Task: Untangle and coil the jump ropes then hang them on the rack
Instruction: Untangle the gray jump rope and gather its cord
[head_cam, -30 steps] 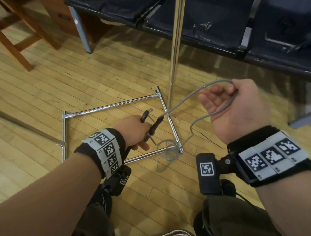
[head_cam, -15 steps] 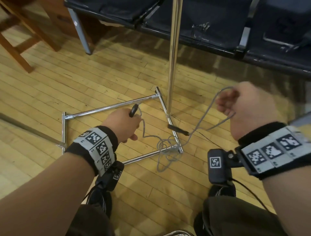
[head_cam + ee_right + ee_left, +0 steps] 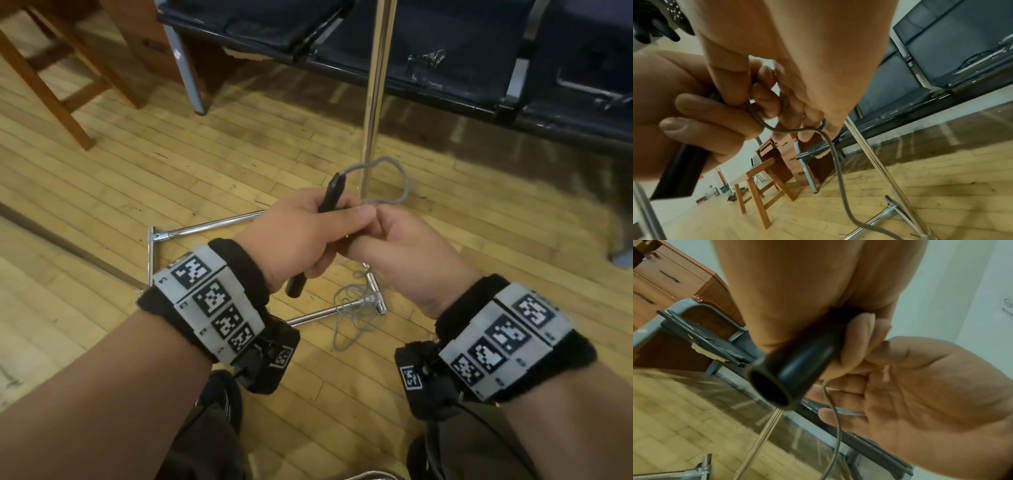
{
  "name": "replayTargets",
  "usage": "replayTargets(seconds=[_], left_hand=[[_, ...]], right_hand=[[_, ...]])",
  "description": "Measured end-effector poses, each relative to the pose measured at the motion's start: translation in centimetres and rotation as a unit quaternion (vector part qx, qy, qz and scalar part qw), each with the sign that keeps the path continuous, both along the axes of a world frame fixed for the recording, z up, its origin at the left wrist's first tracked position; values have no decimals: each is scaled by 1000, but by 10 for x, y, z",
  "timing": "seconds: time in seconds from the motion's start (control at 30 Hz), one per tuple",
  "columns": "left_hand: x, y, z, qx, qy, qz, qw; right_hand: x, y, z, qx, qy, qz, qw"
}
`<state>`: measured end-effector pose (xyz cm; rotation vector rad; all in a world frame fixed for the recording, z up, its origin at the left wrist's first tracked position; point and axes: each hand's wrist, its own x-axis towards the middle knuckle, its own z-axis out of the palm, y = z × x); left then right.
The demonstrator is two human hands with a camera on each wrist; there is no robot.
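Both hands (image 3: 342,240) grip handle (image 3: 330,195) and rope (image 3: 394,171); rack pole (image 3: 375,85) behind, bench (image 3: 445,51) beyond

A wooden plank floor (image 3: 102,192) is seen throughout. A row of dark padded seats (image 3: 428,44) on a metal frame is set along the far side. A wooden stool (image 3: 51,78) and a drawer cabinet (image 3: 774,155) are placed at the left.
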<state>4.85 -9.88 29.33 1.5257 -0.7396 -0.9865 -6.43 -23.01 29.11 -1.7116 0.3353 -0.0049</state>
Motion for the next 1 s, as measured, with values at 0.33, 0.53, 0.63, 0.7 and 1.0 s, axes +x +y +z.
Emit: replayTargets(seconds=[0.33, 0.53, 0.63, 0.7, 1.0], left_hand=[[25, 30, 9, -35, 29, 324, 945], [62, 66, 1, 191, -72, 428, 880], [57, 70, -3, 313, -155, 337, 874], [45, 63, 0, 225, -120, 286, 924], [-11, 17, 6, 100, -143, -38, 984]], right_hand=[[-16, -10, -20, -177, 120, 47, 976], [-40, -57, -36, -310, 285, 40, 906], [-37, -63, -18, -357, 263, -10, 896], [-29, -54, -6, -303, 205, -21, 931], [-9, -17, 1, -74, 78, 45, 993]])
